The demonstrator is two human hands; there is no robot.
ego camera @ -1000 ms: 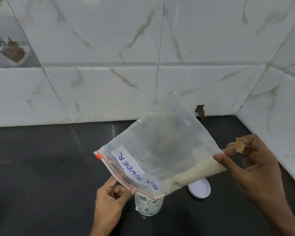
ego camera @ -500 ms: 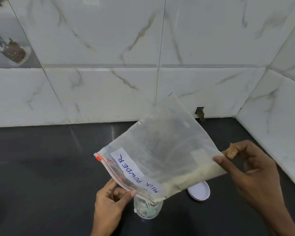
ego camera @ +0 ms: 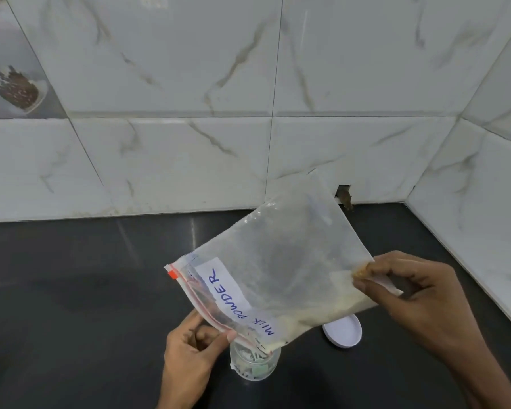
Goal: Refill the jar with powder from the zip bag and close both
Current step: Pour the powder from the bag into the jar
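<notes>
Black stone counter [ego camera: 71, 290], white marbled wall tiles [ego camera: 160, 143] behind and right. Clear zip bag labelled MILK POWDER [ego camera: 278, 267] tilts, open mouth over clear jar [ego camera: 254, 364]. Left hand [ego camera: 192, 358] pinches the red zip edge; right hand [ego camera: 419, 296] pinches the raised far corner. Pale powder [ego camera: 322, 314] pools low in bag; whether it flows is hard to tell. Round white lid [ego camera: 342, 332] lies near jar; pouring looks unfinished, both closures left. Free counter leftward; wall corner crowds right.
</notes>
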